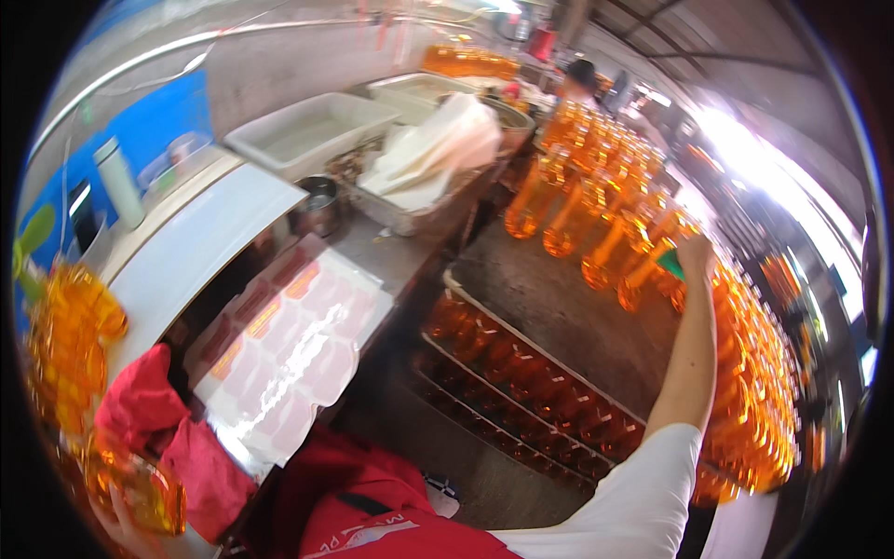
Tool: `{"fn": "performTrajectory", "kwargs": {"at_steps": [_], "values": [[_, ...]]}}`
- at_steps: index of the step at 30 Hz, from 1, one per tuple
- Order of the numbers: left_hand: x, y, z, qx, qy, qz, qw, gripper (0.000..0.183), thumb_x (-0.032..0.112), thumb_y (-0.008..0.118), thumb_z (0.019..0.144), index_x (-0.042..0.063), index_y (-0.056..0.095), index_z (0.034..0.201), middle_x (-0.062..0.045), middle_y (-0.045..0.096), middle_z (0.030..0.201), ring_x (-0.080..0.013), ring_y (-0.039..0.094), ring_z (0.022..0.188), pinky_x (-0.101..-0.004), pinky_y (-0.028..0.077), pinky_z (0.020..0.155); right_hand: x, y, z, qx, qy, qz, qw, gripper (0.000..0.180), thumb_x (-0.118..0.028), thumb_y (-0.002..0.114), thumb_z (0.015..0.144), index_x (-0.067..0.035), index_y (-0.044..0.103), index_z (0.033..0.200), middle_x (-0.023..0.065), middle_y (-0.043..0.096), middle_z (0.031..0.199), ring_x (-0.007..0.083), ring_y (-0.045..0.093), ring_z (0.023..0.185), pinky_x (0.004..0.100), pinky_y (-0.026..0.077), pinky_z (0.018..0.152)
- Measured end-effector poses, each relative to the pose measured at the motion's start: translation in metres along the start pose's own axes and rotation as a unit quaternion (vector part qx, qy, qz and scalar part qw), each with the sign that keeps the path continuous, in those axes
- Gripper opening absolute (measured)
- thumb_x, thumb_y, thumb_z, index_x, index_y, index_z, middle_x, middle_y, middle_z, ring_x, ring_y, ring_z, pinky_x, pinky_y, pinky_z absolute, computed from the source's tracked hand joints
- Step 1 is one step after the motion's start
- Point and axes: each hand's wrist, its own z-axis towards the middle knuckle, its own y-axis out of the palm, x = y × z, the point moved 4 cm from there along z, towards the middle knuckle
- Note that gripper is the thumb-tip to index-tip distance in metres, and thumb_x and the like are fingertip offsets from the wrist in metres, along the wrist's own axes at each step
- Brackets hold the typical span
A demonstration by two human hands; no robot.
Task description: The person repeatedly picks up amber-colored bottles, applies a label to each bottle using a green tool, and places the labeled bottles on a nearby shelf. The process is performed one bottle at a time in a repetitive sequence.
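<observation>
My right hand (695, 257) reaches far out to the right and is closed around something green, probably a cap or cloth, at the top of the amber bottles (601, 209) standing in rows; what exactly it grips is blurred. At the lower left, my left hand (119, 520) holds an amber bottle (157, 496) lying on its side. Beside it is a crumpled red cloth (150, 398). A glossy sheet of labels (300, 335) lies on the bench between my hands. More amber bottles (73, 335) are at the left edge.
Racked layers of bottles (531, 370) stand below the brown board (552, 300). Along the wall are white tubs (314, 129), a tray with pale cloth (440, 150), a metal cup (320, 202), a white shelf board (209, 237) and a pale green flask (119, 183). A person (580, 80) is farther back.
</observation>
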Motion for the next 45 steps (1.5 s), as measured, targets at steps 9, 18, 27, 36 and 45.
{"fn": "performTrajectory", "kwargs": {"at_steps": [9, 18, 27, 36, 45], "values": [[-0.102, 0.047, -0.025, -0.019, -0.442, -0.341, 0.829, 0.04, 0.005, 0.065, 0.085, 0.002, 0.055, 0.123, -0.011, 0.066, 0.103, -0.0208, 0.066, 0.087, -0.0353, 0.057, 0.078, 0.034, -0.009, 0.021, 0.017, -0.146, -0.094, 0.985, 0.058, -0.057, 0.06, 0.085, 0.0, 0.066, 0.095, 0.0209, 0.069, 0.093, 0.0403, 0.065, 0.089, 0.0487, 0.048, 0.081], [-0.163, 0.072, -0.058, -0.071, -0.561, -0.363, 0.741, 0.035, 0.015, 0.067, 0.086, 0.004, 0.054, 0.116, -0.012, 0.067, 0.098, -0.0208, 0.067, 0.083, -0.0344, 0.058, 0.071, -0.289, -0.013, -0.314, -0.436, -0.266, 0.421, 0.75, 0.023, -0.025, 0.058, 0.087, -0.006, 0.061, 0.075, -0.0024, 0.05, 0.07, 0.0072, 0.049, 0.065, 0.0262, 0.04, 0.057], [-0.171, 0.09, -0.059, -0.075, -0.579, -0.416, 0.697, 0.04, 0.015, 0.064, 0.089, 0.004, 0.049, 0.124, -0.012, 0.064, 0.099, -0.0222, 0.066, 0.085, -0.0352, 0.058, 0.07, -0.473, 0.105, -0.479, -0.34, -0.591, 0.157, 0.715, 0.046, -0.009, 0.046, 0.087, -0.009, 0.05, 0.133, 0.0161, 0.053, 0.134, 0.0397, 0.06, 0.104, 0.046, 0.05, 0.087], [-0.17, 0.086, -0.06, -0.071, -0.575, -0.415, 0.702, 0.037, 0.013, 0.066, 0.089, 0.004, 0.05, 0.121, -0.009, 0.064, 0.102, -0.0193, 0.065, 0.089, -0.0307, 0.055, 0.073, -0.316, -0.027, -0.561, -0.426, -0.611, 0.233, 0.625, 0.067, -0.005, 0.065, 0.075, -0.007, 0.047, 0.139, 0.0147, 0.048, 0.142, 0.0344, 0.065, 0.102, 0.0377, 0.056, 0.074], [-0.162, 0.077, -0.058, -0.071, -0.471, -0.447, 0.757, 0.061, 0.0, 0.062, 0.087, 0.009, 0.035, 0.142, -0.008, 0.046, 0.131, -0.0192, 0.056, 0.11, -0.032, 0.049, 0.091, -0.31, -0.017, -0.548, -0.531, -0.393, 0.429, 0.616, 0.022, -0.003, 0.064, 0.089, 0.002, 0.069, 0.11, 0.0138, 0.071, 0.109, 0.016, 0.069, 0.092, 0.0264, 0.053, 0.079]]}}
